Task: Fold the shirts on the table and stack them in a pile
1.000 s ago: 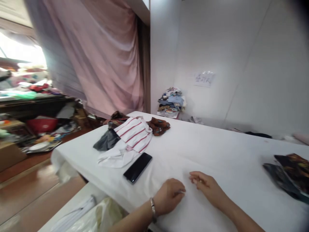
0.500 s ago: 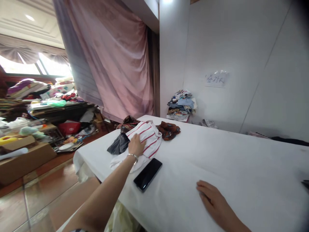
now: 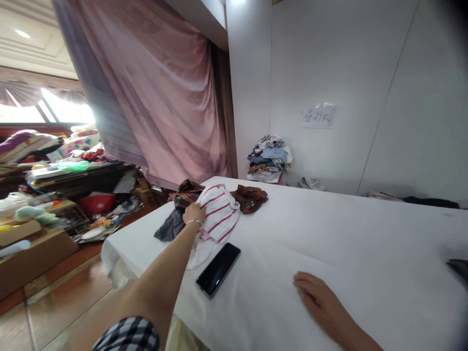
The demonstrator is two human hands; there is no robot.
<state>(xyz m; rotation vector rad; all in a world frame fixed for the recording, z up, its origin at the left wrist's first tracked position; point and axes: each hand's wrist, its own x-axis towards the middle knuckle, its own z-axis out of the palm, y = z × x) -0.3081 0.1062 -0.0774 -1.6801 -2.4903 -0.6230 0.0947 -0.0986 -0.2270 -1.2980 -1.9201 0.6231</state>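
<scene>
At the left of the white-covered table [image 3: 278,234], my left hand [image 3: 194,213] is closed on the left part of a white shirt with red stripes [image 3: 221,214]. The shirt lies bunched, with its collar toward the back right. A dark grey garment [image 3: 171,226] lies just left of the hand, and a plaid garment [image 3: 188,192] lies behind it. A brown patterned garment [image 3: 250,199] touches the shirt's right side. My right hand [image 3: 317,297] rests on the cloth, empty, its fingers lying loosely together.
A black phone [image 3: 219,269] lies in front of the shirt, near the table's edge. Behind the table stands a stack of folded clothes [image 3: 270,158]. A dark object [image 3: 458,267] sits at the right edge. Boxes and household clutter [image 3: 36,243] fill the floor at left.
My left hand has moved left across the striped shirt and now grips its left part, drawing up the cloth there. The view has shifted slightly; my right hand stays in place.
</scene>
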